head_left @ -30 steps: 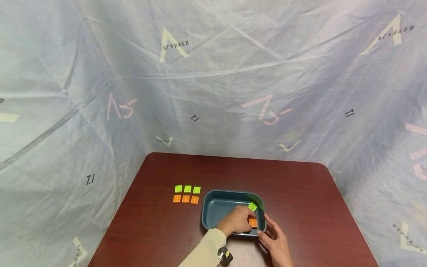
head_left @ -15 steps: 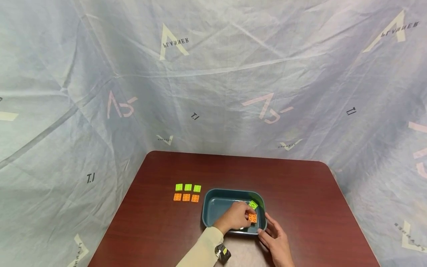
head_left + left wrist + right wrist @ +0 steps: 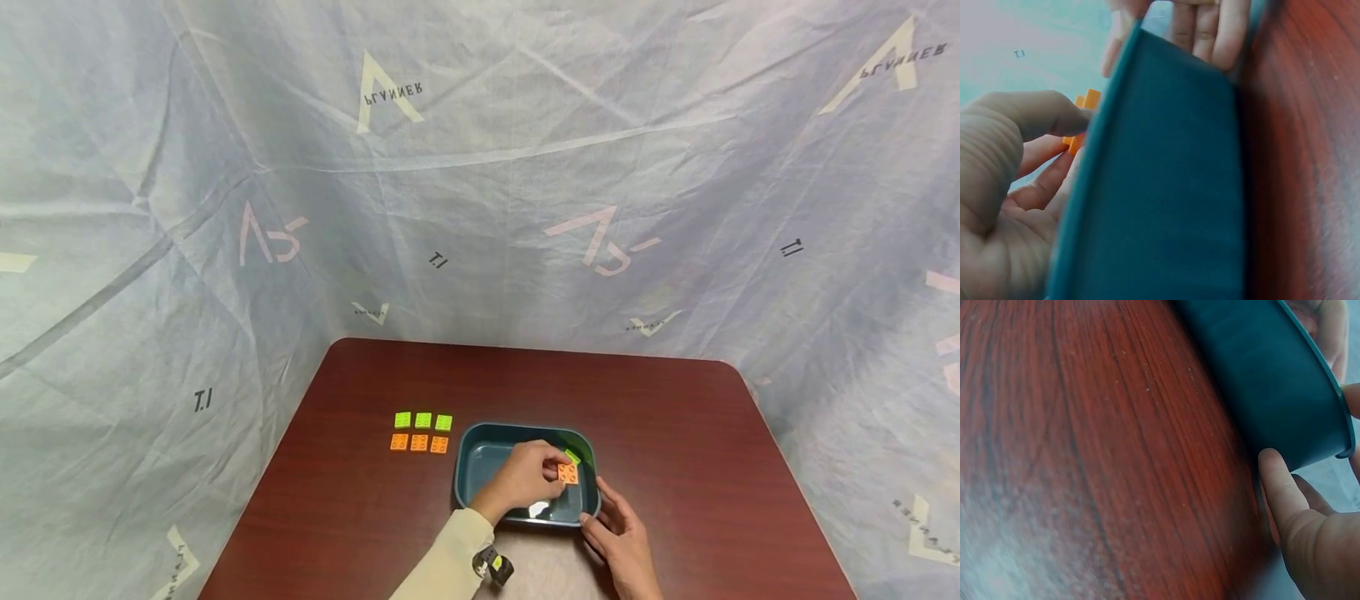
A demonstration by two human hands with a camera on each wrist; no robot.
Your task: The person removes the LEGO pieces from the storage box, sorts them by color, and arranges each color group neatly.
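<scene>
My left hand (image 3: 527,479) is over the inside of a dark teal rectangular dish (image 3: 480,427) and pinches an orange toy building brick (image 3: 568,473), studs showing, between thumb and fingers. The left wrist view shows this orange brick (image 3: 1092,99) beyond the dish's near wall. Behind it, partly covered, a lime green brick (image 3: 573,456) lies in the right end of the dish. My right hand (image 3: 621,542) holds the dish's near right corner; in the right wrist view one digit (image 3: 1277,478) presses low on the outer wall.
Left of the dish, green bricks (image 3: 423,420) form a row on the dark red table (image 3: 345,508), with a row of orange bricks (image 3: 419,443) just in front. Grey printed sheeting (image 3: 480,250) encloses the table's back and sides.
The left hand has lifted the orange brick slightly and moved it away from the dish's near wall. The right hand stays on the dish corner.
</scene>
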